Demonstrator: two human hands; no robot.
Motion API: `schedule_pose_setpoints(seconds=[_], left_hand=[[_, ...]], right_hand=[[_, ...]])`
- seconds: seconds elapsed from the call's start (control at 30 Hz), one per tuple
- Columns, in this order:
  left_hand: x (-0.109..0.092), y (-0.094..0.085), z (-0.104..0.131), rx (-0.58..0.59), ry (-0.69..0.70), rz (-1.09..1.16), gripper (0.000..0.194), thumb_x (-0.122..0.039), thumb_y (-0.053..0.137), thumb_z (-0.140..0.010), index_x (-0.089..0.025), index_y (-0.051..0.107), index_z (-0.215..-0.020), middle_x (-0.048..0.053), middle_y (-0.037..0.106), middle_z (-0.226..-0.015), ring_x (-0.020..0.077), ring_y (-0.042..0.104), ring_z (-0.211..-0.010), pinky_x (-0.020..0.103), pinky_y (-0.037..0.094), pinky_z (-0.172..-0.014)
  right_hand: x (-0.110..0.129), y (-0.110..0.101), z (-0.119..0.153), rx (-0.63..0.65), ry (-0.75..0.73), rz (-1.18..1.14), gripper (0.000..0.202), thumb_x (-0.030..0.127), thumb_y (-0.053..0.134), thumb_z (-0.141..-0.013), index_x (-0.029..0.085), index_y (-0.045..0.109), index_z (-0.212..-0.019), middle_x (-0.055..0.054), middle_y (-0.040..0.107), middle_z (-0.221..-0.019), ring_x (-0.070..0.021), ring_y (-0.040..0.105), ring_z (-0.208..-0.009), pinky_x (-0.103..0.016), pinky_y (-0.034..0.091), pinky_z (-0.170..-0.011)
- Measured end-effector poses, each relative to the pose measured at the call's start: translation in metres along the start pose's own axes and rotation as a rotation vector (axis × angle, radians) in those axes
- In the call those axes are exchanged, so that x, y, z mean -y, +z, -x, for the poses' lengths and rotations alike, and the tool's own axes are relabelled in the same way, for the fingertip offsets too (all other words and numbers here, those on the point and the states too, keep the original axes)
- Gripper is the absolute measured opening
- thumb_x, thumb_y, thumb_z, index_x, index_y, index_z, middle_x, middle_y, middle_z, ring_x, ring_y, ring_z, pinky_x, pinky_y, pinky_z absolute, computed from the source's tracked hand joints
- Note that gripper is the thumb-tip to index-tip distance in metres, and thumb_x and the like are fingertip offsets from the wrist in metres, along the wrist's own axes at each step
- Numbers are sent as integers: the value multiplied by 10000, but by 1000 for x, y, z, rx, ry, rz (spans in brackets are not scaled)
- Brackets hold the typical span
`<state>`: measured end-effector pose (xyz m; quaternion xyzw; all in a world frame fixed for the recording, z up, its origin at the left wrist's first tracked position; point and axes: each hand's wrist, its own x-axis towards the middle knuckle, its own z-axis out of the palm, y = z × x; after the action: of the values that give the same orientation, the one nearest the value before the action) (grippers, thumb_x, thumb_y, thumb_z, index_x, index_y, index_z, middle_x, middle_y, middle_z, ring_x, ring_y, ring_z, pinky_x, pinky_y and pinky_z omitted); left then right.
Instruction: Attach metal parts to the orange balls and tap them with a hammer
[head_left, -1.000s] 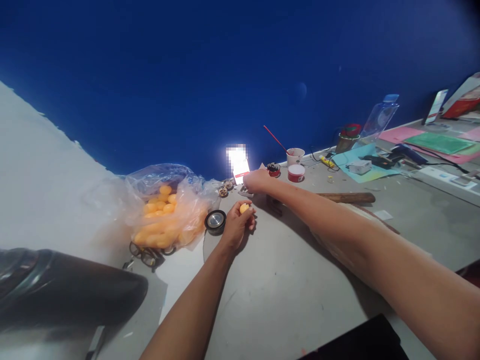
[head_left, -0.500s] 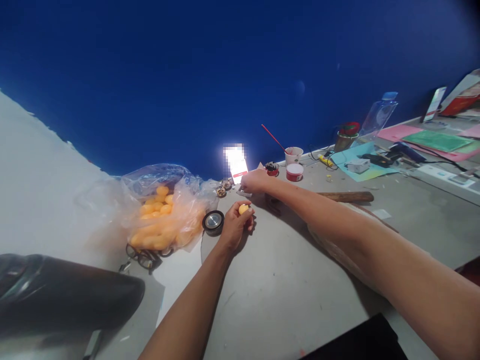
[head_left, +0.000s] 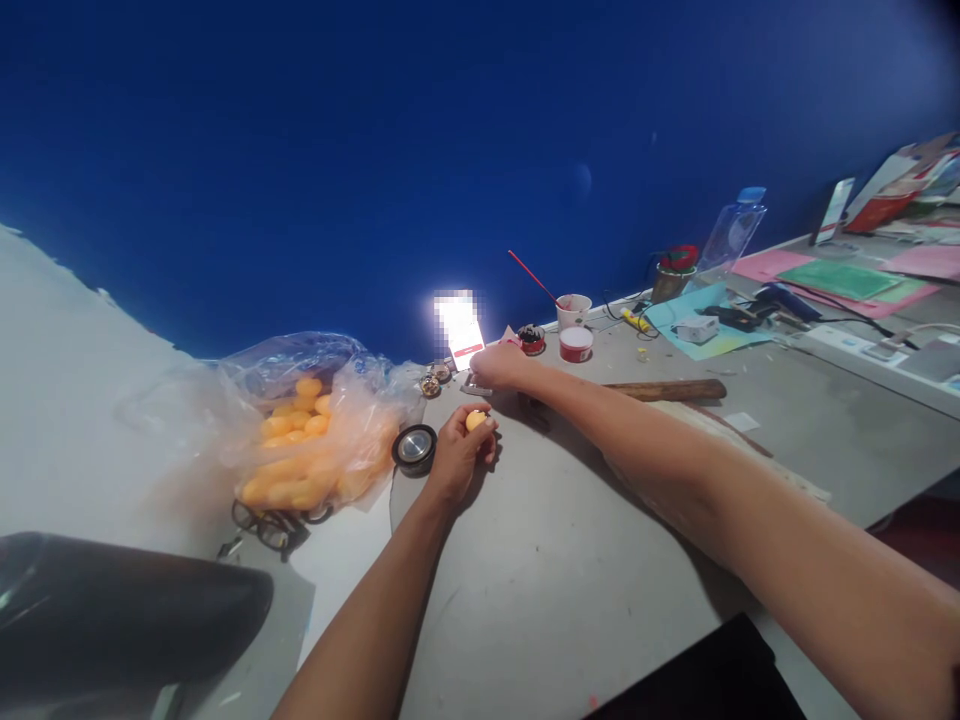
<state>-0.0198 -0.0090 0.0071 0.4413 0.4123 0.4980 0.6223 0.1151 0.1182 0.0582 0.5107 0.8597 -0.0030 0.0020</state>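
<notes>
Between the thumb and fingers of my left hand (head_left: pixel 459 452) is a small orange-yellow ball (head_left: pixel 476 421). My right hand (head_left: pixel 498 366) reaches to the base of a bright phone (head_left: pixel 466 338) that leans on the blue wall. Its fingers are closed at a small metallic piece (head_left: pixel 475 386) on the table; whether they grip it cannot be made out. Left of my left hand lies a round black tin with a silver centre (head_left: pixel 414 449). Small round metal parts (head_left: pixel 430 386) are near the phone.
A clear bag of orange balls (head_left: pixel 300 440) lies at left, with glasses (head_left: pixel 271 532) below it. Behind my right arm are a paper cup (head_left: pixel 574 312), a red-and-white tub (head_left: pixel 576 345) and a wooden handle (head_left: pixel 667 389). A power strip (head_left: pixel 862 350) is at right.
The whole view has shifted, so things appear a little further left. Both hands keep nearly the same places, the ball still in my left hand.
</notes>
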Motion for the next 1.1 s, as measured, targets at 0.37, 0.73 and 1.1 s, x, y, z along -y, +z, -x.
schedule_pose_setpoints(seconds=[0.37,0.73,1.1], left_hand=[[-1,-1,0,-2,19,-7,484,-302,902,-665,-172,668,-1068,2,701,-817,73,544,-522,213,405,-486],[2,-3,3,3,5,46,629,-228,878,-681,-197,690,-1280,64,730,-1076,149,699,-762,268,547,-647],[2,-3,6,-22,45,11,506,-284,929,-733,-238,756,-1206,22,740,-1053,105,662,-745,242,555,-676]], right_hand=[[-1,-12,62,-231,13,-257,120,224,641,-968,160,742,-966,-89,792,-946,-183,668,-834,-269,387,-692],[-26,32,131,-258,75,-1030,172,330,742,-853,185,714,-766,8,685,-656,-139,587,-608,-273,414,-610],[-21,39,135,-189,58,-1123,150,337,779,-826,191,770,-795,-4,738,-748,-149,624,-687,-281,463,-664]])
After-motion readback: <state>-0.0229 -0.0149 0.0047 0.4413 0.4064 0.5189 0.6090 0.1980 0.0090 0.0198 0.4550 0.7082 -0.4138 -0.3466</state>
